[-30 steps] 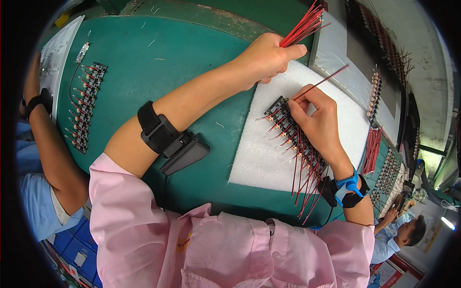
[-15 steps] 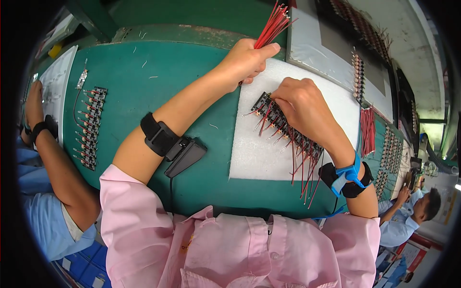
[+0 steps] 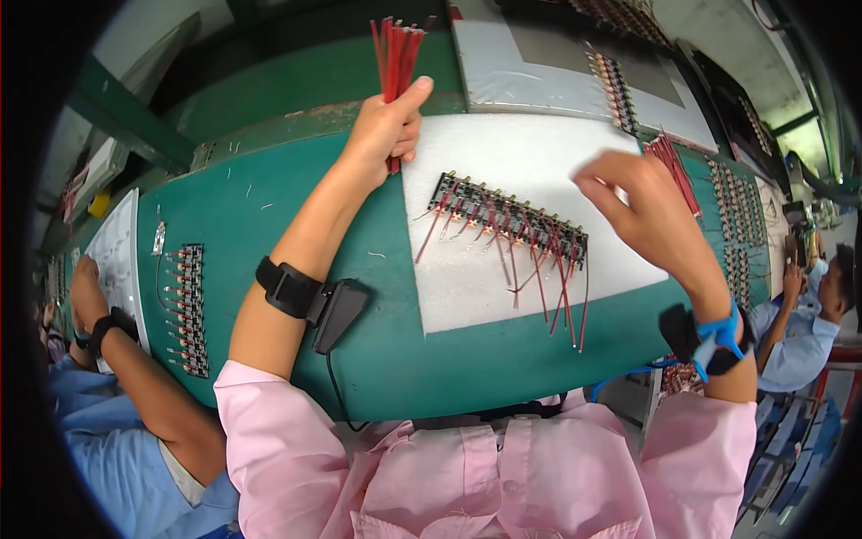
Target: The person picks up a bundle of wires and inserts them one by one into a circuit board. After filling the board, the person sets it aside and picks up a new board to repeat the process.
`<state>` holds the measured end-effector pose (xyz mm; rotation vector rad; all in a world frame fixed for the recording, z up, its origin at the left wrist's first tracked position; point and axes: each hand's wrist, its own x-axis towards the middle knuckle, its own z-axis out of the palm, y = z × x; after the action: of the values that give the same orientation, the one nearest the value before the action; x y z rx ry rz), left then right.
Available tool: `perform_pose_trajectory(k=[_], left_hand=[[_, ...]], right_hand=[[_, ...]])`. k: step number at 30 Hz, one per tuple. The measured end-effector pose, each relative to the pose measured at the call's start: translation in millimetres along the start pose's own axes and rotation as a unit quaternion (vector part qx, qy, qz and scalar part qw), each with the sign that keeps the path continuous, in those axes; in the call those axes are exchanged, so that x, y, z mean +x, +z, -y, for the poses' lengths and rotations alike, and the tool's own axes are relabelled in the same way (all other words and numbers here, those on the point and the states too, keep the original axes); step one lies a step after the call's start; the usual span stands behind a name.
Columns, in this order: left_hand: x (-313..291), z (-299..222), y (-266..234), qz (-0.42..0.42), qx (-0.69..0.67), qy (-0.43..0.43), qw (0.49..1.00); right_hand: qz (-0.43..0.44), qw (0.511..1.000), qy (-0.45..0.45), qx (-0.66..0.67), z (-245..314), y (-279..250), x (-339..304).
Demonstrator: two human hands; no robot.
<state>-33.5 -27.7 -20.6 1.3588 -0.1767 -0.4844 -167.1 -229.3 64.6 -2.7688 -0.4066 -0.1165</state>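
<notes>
My left hand (image 3: 384,128) is shut on a bundle of red wires (image 3: 395,47), held upright past the far edge of a white foam pad (image 3: 503,157). Across the pad lies a long dark connector strip (image 3: 512,220) with several red wires hanging toward me. My right hand (image 3: 646,216) hovers, blurred, over the strip's right end. Its fingers are loosely spread and I see nothing in them. A black strap with a small box (image 3: 310,301) sits on my left forearm, and a blue strap (image 3: 718,334) on my right wrist.
The pad rests on a green table (image 3: 269,207). Loose red wires (image 3: 675,166) lie at its right edge. A grey tray (image 3: 539,63) with more strips is behind. A co-worker's arm (image 3: 103,328) and another strip (image 3: 189,310) are left; another person (image 3: 808,305) sits right.
My right hand has lifted off the connector strip and moved right. My left hand has raised the wire bundle more upright. The view has shifted.
</notes>
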Motion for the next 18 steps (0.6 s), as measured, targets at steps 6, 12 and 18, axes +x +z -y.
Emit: perform_pose_trajectory(k=[6,12,18], left_hand=[[-6,-18,-8,-0.054,0.119,0.064,0.989],[-33,-21,-6,-0.017,0.378,0.007,0.925],[-55,-1,-13,0.001,0.396,-0.053,0.917]], right_hand=[[0.059,0.876,0.306,0.367,-22,22,-89],[-0.037,0.67,0.365,0.646,-15,54,-106],[0.019,0.666,0.366,0.65,-18,54,-91]])
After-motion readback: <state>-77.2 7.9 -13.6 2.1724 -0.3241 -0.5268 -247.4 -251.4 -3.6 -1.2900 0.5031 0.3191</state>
